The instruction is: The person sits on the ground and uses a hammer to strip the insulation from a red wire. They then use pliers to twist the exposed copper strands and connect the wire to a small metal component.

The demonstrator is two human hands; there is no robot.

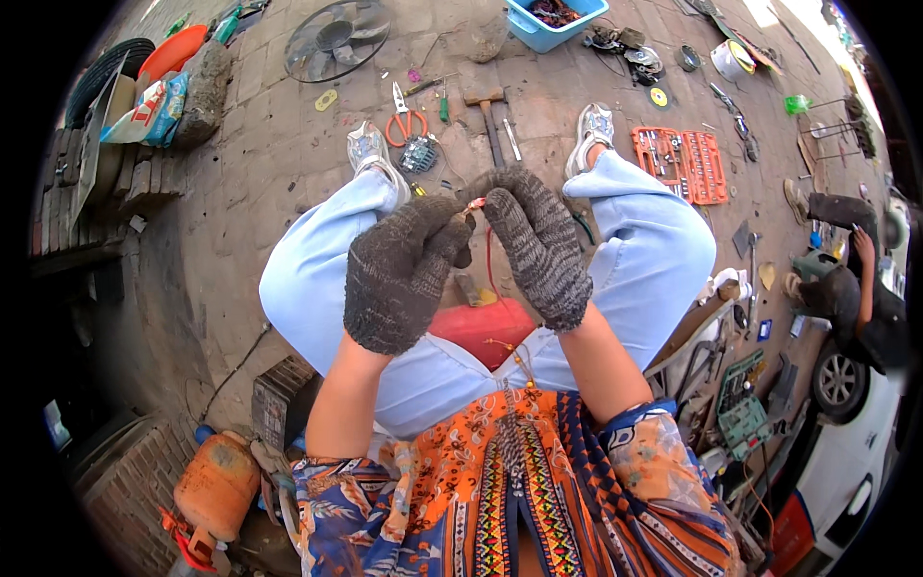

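Note:
Both my hands wear dark grey knit gloves and meet in front of me, between my knees. My left hand [399, 274] is closed, its thumb and fingers pinched at the end of a thin red wire [490, 258]. From the other side my right hand [540, 245] pinches the same wire close to the left fingertips. A length of the wire hangs down below the hands. The fingers hide most of the held end. Just beyond the hands lie a grey finned part [418, 154], orange-handled scissors [404, 123], a hammer [490, 125] and a green-handled screwdriver [443, 107].
An open orange socket set [707, 165] lies beyond my right foot. Farther off are a blue basin [562, 31] and a fan wheel [335, 40]. An orange tank [219, 486] stands at lower left. At far right another person [846, 260] crouches near a white car [851, 471].

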